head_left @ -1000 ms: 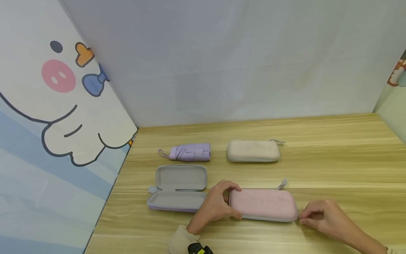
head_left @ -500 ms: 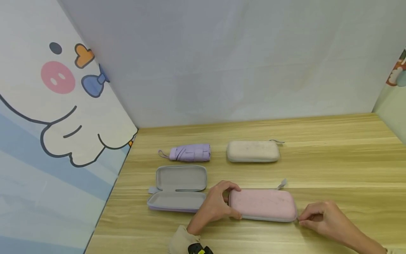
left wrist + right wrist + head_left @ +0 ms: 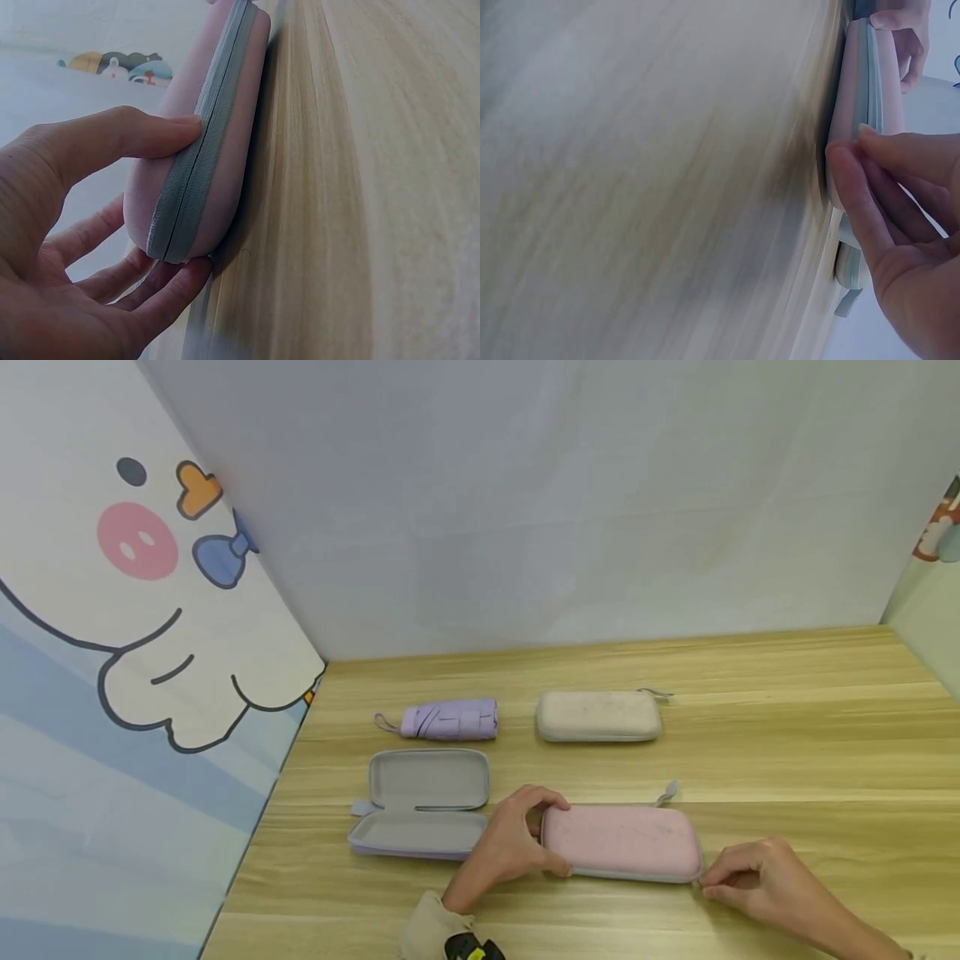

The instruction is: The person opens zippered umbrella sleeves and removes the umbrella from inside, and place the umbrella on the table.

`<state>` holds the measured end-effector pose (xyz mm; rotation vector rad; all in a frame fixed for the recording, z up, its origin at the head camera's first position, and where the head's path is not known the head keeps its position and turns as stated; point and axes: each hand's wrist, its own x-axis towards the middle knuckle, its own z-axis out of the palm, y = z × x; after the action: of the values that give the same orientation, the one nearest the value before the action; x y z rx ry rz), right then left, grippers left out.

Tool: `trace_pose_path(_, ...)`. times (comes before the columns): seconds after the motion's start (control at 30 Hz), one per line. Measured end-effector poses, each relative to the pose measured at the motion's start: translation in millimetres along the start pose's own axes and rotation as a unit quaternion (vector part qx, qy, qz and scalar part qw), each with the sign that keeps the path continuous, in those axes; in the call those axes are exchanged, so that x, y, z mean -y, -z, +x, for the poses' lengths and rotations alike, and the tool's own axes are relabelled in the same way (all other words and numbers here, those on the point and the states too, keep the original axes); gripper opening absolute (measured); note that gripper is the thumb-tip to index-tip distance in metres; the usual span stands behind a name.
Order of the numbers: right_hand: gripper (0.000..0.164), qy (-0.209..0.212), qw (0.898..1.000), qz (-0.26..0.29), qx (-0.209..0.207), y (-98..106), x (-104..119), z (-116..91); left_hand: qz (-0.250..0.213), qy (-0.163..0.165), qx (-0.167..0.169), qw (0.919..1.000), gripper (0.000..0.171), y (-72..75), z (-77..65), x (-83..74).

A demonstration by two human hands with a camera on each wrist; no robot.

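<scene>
A pink zippered hard case (image 3: 621,843) lies lengthwise on the table, lid down flat, a grey tab (image 3: 667,794) sticking out behind it. My left hand (image 3: 510,839) grips its left end; in the left wrist view the thumb (image 3: 161,135) presses on the grey zipper band (image 3: 199,157) and other fingers curl round the end. At the front right corner, my right hand (image 3: 765,885) pinches the zipper pull between thumb and index finger (image 3: 859,199). Those fingertips mostly hide the pull.
Left of the pink case lies an open purple case with a grey lining (image 3: 429,781). Behind are a folded purple umbrella (image 3: 450,720) and a closed cream case (image 3: 598,717). A pale curtain wall (image 3: 562,527) borders the wooden table (image 3: 810,735) at the back.
My right hand has shifted slightly left round the front right corner of the pink case. The left hand and the case have stayed in place.
</scene>
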<state>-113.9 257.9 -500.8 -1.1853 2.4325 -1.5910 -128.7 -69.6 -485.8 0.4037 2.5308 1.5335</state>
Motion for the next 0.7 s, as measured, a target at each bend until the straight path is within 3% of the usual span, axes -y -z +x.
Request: trace_pose_path(0.7,0.019,-0.025,0.999,-0.001,-0.026,-15.3,8.5,0.2,-0.007,0.014,0.005,0.9999,0.06,0.2,1.1,0.6)
